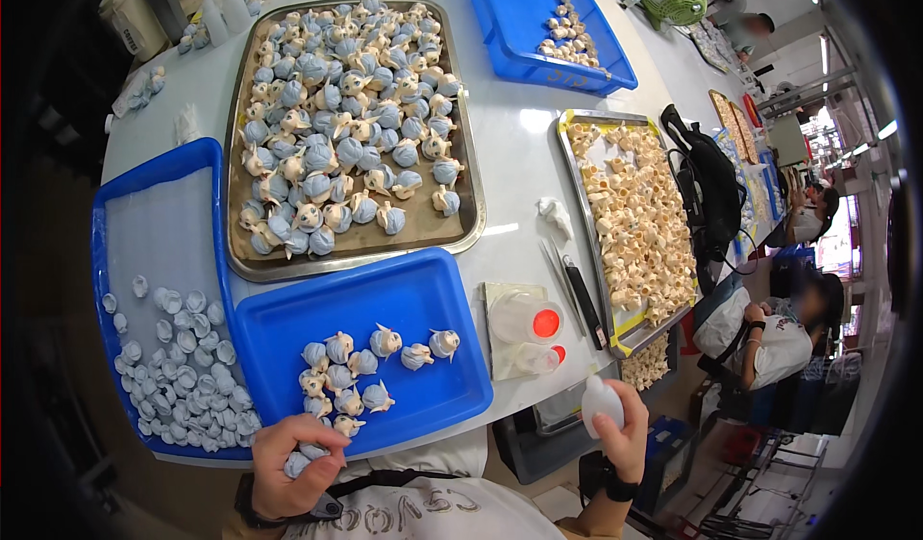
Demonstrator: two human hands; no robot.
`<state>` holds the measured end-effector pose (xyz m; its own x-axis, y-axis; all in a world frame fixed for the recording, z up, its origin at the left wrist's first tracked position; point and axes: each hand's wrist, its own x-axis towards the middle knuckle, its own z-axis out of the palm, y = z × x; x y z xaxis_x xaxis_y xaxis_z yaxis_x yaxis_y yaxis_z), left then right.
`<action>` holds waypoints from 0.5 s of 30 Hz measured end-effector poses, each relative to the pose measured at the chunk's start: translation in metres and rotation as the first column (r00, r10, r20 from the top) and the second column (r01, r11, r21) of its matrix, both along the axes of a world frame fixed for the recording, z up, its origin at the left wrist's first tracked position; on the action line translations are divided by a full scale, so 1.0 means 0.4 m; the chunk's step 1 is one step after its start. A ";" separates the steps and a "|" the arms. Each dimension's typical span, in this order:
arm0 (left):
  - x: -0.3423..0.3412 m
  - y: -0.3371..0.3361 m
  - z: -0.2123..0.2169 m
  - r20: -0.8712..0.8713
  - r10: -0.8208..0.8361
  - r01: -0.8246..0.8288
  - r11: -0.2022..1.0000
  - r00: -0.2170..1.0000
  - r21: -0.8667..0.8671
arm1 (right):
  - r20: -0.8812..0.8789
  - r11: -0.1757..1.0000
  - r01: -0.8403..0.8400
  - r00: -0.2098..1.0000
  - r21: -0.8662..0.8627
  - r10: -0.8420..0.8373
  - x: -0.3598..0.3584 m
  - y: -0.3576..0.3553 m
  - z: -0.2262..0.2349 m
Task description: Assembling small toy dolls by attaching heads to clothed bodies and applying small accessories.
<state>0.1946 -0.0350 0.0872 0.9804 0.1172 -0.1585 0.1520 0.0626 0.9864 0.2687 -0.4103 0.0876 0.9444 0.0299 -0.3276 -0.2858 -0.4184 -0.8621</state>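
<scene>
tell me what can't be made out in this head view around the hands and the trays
- Left hand: its closed grip covers most of the small blue figure, so the shape is unclear.
- Right hand: fingers hide the lower part of the white bottle; its tip is too small to read.
- Left blue tray: the pale caps are too small for detail.
- Far tables: blurred and bent by the fisheye rim.

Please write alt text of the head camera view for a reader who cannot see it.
At a white table, the left hand holds a small blue figurine by a blue tray of similar figurines, and the right hand holds a small white bottle. Behind is a metal tray full of blue and cream figurines.
</scene>
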 end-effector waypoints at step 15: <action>0.005 0.005 -0.012 -0.052 -0.078 0.071 0.990 0.996 -0.124 | 0.166 0.949 -0.145 0.966 -0.279 0.197 0.024 0.050 0.080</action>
